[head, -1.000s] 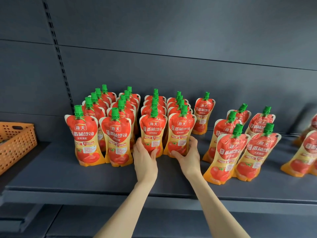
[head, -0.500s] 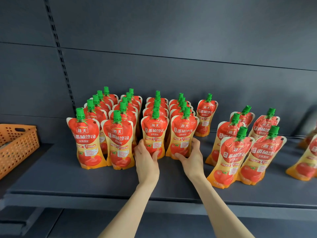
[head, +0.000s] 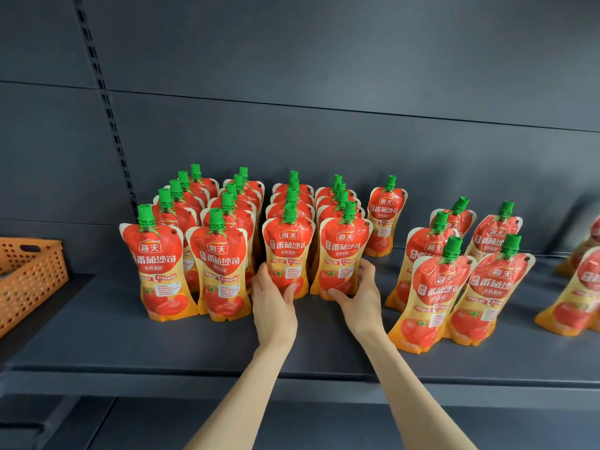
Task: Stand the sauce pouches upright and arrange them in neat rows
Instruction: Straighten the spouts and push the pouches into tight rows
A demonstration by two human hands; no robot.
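Head: four rows (head: 224,254) by basket (head: 32,274) done; left grip (head: 274,297), right grip (head: 357,295) each hold front pouch (head: 287,248); farther pouches (head: 487,287) unsorted.

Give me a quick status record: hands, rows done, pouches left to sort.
left hand: grips third-row front pouch at its base
right hand: grips fourth-row front pouch at its base
neat rows: four, upright, left part of shelf
unsorted: lone pouch behind; leaning cluster to the right
other: orange basket far left
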